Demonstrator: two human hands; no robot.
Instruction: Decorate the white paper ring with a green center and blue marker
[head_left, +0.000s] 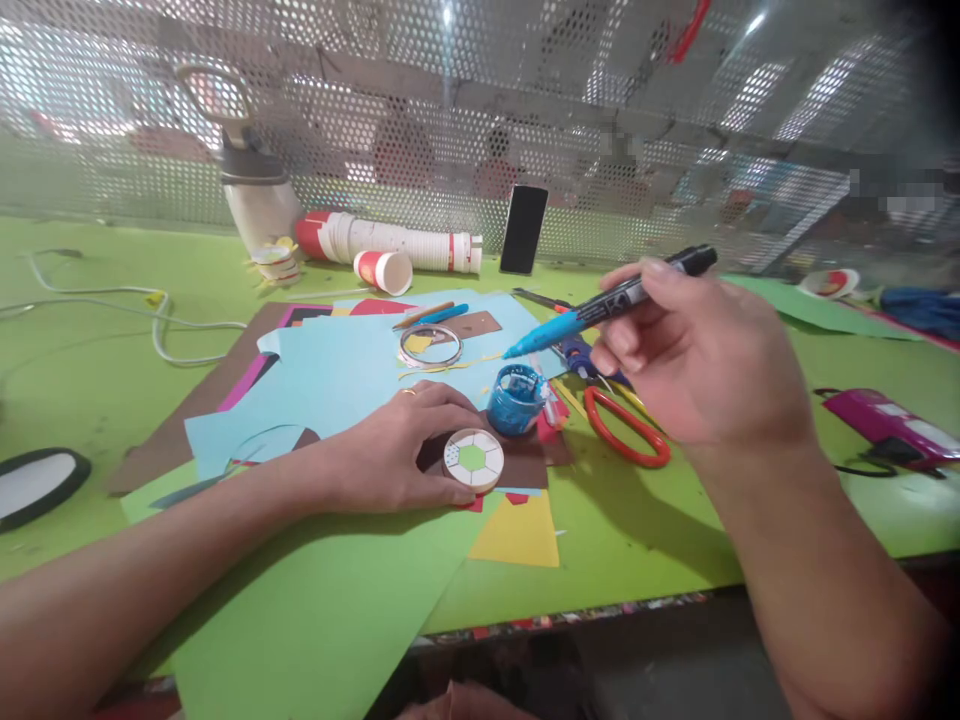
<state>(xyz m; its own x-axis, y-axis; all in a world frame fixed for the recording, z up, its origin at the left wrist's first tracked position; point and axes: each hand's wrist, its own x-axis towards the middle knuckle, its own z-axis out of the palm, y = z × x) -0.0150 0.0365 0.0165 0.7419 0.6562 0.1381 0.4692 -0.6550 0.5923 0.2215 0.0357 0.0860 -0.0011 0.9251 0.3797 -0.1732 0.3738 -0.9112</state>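
My left hand (397, 450) rests low over the papers, thumb and fingers around the edge of a small white disc (491, 462). A green hexagon marks the disc's middle, with lines running outward and blue dots in one section. Raised on the right, my right hand (690, 350) grips a black marker (619, 298) whose front part is blue. Its tip points down and left, above and apart from a small open jar of blue paint (514, 405). The jar stands just behind the disc.
Coloured paper sheets (300, 590) cover the green table. Red-handled scissors (626, 430) lie right of the jar, and a silvery ring (405, 345) behind it. Farther back are stacked paper cups (405, 245), a phone (523, 230) and a flask (259, 200). A magenta device (892, 425) lies far right.
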